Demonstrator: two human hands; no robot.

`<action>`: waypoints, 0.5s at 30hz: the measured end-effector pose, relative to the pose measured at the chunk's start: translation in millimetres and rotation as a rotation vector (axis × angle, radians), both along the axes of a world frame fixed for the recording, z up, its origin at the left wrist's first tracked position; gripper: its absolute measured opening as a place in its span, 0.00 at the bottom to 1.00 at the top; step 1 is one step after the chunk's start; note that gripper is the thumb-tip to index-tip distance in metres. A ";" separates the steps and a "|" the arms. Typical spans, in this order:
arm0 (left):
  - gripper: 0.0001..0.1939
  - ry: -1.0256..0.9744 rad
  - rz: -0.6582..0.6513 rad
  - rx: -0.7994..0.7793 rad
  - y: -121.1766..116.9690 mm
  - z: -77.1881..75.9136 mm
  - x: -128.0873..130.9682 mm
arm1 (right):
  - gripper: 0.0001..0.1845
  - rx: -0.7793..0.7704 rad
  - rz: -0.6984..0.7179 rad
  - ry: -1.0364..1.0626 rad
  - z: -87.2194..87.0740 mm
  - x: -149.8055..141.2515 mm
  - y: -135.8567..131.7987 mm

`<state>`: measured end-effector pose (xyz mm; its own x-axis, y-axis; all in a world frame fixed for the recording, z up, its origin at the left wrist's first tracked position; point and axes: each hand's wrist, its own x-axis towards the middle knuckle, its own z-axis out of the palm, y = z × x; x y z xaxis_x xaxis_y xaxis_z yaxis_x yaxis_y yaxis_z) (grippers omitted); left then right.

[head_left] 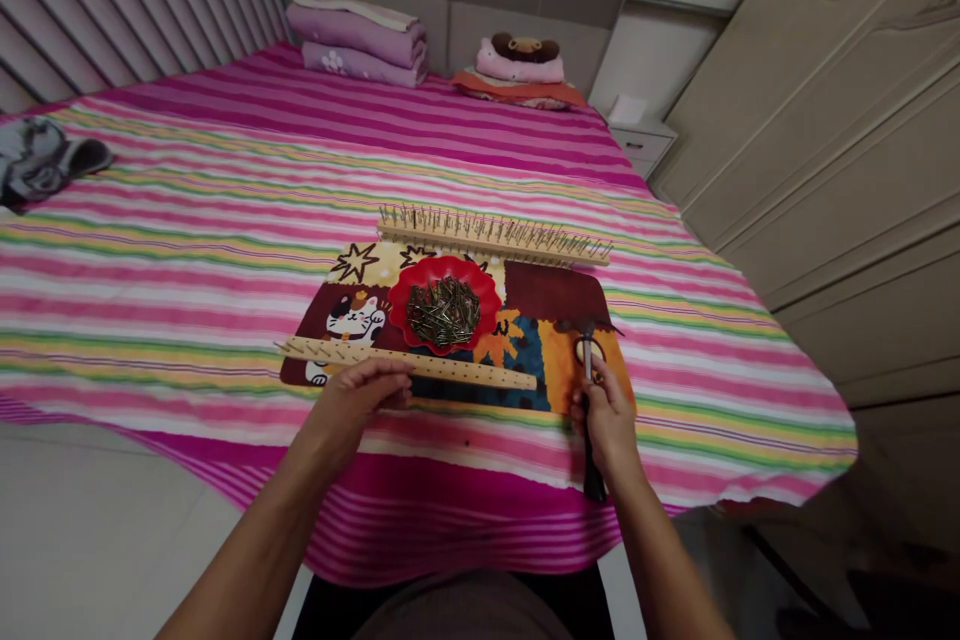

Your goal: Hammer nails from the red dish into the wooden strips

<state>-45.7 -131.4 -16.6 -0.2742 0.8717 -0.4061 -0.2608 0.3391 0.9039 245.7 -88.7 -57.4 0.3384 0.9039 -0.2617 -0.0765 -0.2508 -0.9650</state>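
A narrow wooden strip (465, 371) lies across the front of a patterned mat (547, 292). Nails stick up from its left end, and rows of small dark holes or marks run along the rest. My left hand (367, 395) is closed at the strip's near edge, fingertips pressed together; whatever is between them is too small to make out. In my right hand (611, 420) is a hammer (588, 357), its head pointing away and its black grip toward me. Behind the strip, a red scalloped bowl (406, 290) holds a heap of nails (444, 312).
At the mat's far edge lies another wooden strip (487, 242) bristling with nails. Striped cloth (187, 270) covers the bed. Folded purple bedding (360, 40) and a stack with a pillow (519, 65) sit by the headboard. Dark grey clothing (45, 160) lies far left.
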 end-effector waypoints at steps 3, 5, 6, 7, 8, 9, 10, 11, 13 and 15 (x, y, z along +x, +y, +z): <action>0.19 -0.014 0.000 -0.033 -15.4 -3.4 -5.9 | 0.38 0.000 0.004 -0.019 0.4 -0.7 -0.3; 0.20 -0.019 0.005 -0.043 -21.3 -2.9 -8.5 | 0.38 0.004 0.006 -0.037 -0.2 -1.2 -0.4; 0.21 -0.019 0.016 -0.048 -23.0 -2.5 -9.3 | 0.38 0.008 0.009 -0.048 -0.7 -1.4 -0.5; 0.22 -0.016 0.035 -0.053 -24.2 -2.4 -9.8 | 0.38 0.011 0.010 -0.060 -1.4 -1.5 -0.6; 0.22 -0.009 0.059 -0.058 -24.7 -2.7 -9.9 | 0.37 0.015 0.011 -0.072 -2.1 -1.6 -0.8; 0.22 0.004 0.087 -0.059 -24.6 -3.6 -9.8 | 0.37 0.017 0.012 -0.086 -2.8 -1.6 -1.0; 0.23 0.024 0.118 -0.052 -24.1 -5.0 -9.6 | 0.37 0.019 0.013 -0.100 -3.5 -1.7 -1.2; 0.23 0.044 0.152 -0.035 -23.1 -6.9 -9.2 | 0.37 0.021 0.016 -0.112 -4.1 -1.6 -1.4; 0.23 0.066 0.226 0.010 -19.9 -11.3 -7.9 | 0.37 0.027 0.020 -0.132 -5.0 -1.5 -1.7; 0.23 0.058 0.294 0.043 -16.0 -15.2 -5.9 | 0.38 0.031 0.017 -0.137 -5.5 -1.4 -1.9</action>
<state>-51.6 -147.3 -31.8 -0.5391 0.7673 -0.3474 -0.2902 0.2180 0.9318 244.3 -90.6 -62.9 0.3535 0.9168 -0.1855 0.0606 -0.2204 -0.9735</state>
